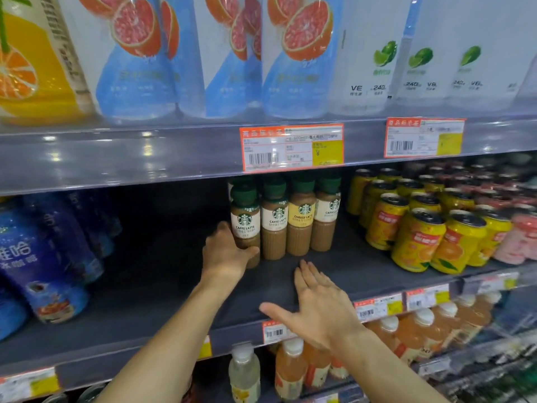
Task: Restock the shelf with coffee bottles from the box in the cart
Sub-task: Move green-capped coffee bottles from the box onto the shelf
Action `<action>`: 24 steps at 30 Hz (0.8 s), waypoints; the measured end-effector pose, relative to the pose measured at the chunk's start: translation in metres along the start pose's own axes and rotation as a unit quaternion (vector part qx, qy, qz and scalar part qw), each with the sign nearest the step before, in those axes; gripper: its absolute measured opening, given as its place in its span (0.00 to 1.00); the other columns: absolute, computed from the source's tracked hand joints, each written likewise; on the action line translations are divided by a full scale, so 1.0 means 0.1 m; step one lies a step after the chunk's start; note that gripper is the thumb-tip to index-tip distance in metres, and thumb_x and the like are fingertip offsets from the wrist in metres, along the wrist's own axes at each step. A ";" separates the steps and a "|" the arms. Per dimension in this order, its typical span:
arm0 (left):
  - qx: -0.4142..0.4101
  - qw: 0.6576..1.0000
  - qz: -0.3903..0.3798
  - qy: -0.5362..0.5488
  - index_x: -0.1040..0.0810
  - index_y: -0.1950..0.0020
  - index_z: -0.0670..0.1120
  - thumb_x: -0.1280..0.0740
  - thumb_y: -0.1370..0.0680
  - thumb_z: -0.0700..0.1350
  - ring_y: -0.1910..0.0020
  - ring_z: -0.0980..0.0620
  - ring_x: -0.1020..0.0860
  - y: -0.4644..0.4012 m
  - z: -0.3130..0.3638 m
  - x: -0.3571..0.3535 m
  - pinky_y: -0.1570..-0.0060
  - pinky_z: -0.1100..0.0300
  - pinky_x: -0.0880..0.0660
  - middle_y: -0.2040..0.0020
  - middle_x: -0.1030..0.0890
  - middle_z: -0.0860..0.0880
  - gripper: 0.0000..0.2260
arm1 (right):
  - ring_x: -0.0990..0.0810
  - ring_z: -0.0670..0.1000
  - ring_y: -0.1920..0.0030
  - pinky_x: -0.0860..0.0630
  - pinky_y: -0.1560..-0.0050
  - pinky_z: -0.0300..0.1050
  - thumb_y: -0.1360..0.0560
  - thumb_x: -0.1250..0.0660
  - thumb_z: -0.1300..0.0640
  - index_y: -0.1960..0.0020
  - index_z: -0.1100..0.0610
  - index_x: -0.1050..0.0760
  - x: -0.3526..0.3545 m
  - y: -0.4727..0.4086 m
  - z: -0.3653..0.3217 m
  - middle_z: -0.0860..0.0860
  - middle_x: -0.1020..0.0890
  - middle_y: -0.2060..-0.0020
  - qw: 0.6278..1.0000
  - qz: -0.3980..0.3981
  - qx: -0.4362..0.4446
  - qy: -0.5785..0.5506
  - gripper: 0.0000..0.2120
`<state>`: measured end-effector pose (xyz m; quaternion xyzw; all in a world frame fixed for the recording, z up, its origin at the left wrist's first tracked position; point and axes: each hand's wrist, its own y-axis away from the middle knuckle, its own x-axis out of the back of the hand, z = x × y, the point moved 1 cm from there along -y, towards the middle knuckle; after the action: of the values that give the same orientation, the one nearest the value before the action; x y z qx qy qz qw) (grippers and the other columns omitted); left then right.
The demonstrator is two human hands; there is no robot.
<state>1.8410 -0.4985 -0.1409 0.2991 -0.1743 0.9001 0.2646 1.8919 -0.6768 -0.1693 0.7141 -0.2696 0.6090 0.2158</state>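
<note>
Several green-capped coffee bottles stand in a row on the dark middle shelf (pixel 174 286). My left hand (pixel 226 251) grips the leftmost one, a caffe latte bottle (pixel 245 225), low on its body, its base on the shelf. To its right stand another caffe latte bottle (pixel 274 225), a yellow-labelled cheese latte bottle (pixel 302 219) and a fourth coffee bottle (pixel 327 216). My right hand (pixel 316 303) hovers flat over the shelf's front, fingers straight, holding nothing. The cart and box are out of view.
Blue bottles (pixel 43 257) stand at the shelf's left and yellow orange-drink cans (pixel 415 239) at its right. The dark gap between the blue bottles and the coffee row holds nothing. Large drink bottles (pixel 290 53) fill the shelf above; juice bottles (pixel 290 367) stand below.
</note>
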 end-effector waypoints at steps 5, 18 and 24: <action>-0.003 1.000 -0.001 0.002 0.26 0.43 0.44 0.21 0.34 0.48 0.43 0.43 0.21 -0.06 0.01 -0.03 0.44 0.49 0.23 0.43 0.19 0.45 0.24 | 0.54 0.49 0.22 0.57 0.25 0.42 0.32 0.56 0.22 0.21 0.60 0.52 -0.01 -0.01 0.00 0.54 0.50 0.21 1.000 -0.002 -0.005 0.008 0.54; -0.005 1.000 -0.018 -0.013 0.27 0.39 0.42 0.21 0.33 0.49 0.39 0.42 0.24 -0.11 -0.02 -0.06 0.41 0.50 0.25 0.40 0.22 0.43 0.27 | 0.54 0.50 0.22 0.55 0.25 0.44 0.30 0.55 0.22 0.21 0.60 0.53 0.00 -0.03 -0.02 0.54 0.51 0.21 0.999 -0.043 -0.023 0.017 0.53; 0.014 0.990 -0.050 -0.135 0.36 0.30 0.37 0.29 0.28 0.60 0.33 0.38 0.30 0.25 -0.15 -0.03 0.38 0.47 0.29 0.32 0.29 0.37 0.38 | 0.56 0.51 0.22 0.58 0.24 0.47 0.29 0.55 0.23 0.21 0.61 0.56 0.04 -0.05 -0.01 0.55 0.54 0.21 0.997 -0.079 -0.011 0.010 0.52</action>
<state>1.8219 -0.5120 -0.1577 0.4296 -0.1806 0.8395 0.2792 1.8948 -0.6727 -0.1646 0.7246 -0.2170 0.5940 0.2739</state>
